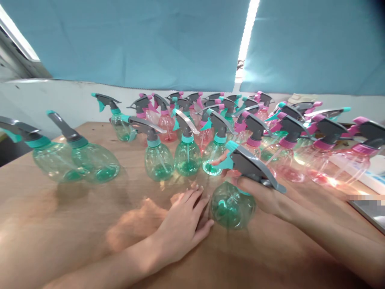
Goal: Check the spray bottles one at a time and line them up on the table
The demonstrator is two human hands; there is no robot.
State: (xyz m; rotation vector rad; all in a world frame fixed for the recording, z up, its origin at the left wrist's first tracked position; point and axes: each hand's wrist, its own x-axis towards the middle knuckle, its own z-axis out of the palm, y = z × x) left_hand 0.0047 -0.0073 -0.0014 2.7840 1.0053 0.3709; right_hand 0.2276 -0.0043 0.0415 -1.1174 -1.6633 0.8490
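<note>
My right hand (264, 194) is wrapped round the neck of a green spray bottle (232, 206) with a grey and teal trigger head (249, 164), holding it tilted on the wooden table (90, 224). Just left of the bottle's round body, my left hand (183, 222) lies flat on the table with its fingers stretched out, fingertips close to the bottle. Behind stand several more green spray bottles (159, 158) and several pink ones (285, 160).
Two green bottles (90, 160) stand apart at the left of the table. A white and blue flat object (361, 176) and a grey tray edge (369, 210) lie at the right. Blue curtains (150, 40) hang behind above a white wall ledge.
</note>
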